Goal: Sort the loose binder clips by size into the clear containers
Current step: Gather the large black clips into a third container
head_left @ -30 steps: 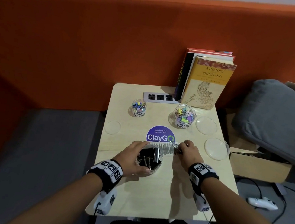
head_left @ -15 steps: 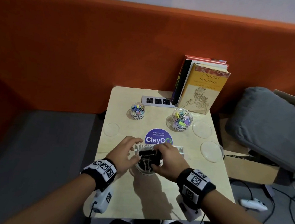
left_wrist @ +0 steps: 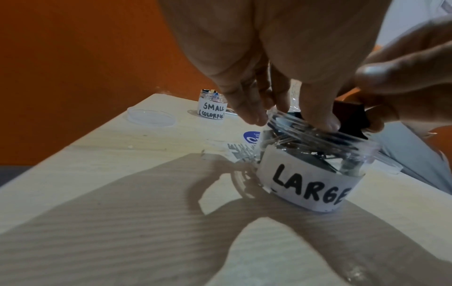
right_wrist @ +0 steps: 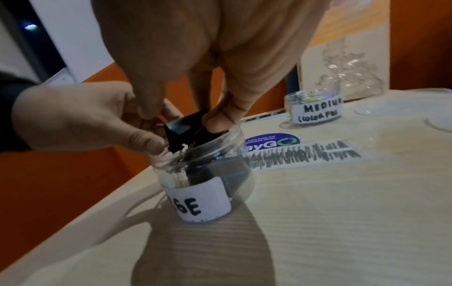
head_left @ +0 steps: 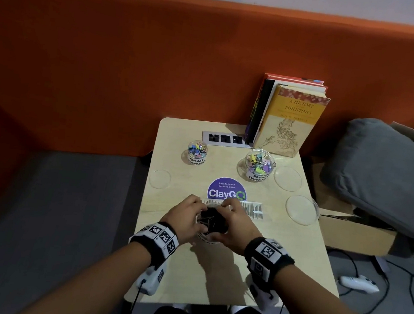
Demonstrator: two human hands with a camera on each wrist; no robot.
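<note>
While my right hand (right_wrist: 195, 81) pinches a black clip (right_wrist: 188, 131) at the mouth of the LARGE jar (right_wrist: 205, 183), near table (head_left: 279, 255) centre, my left hand (left_wrist: 281, 67) grips the rim. Risk: clip snags on the wire handles, tips the jar.

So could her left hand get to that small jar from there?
Probably yes: the left hand is busy at the large jar, but the table between it and the small jar looks free.
</note>
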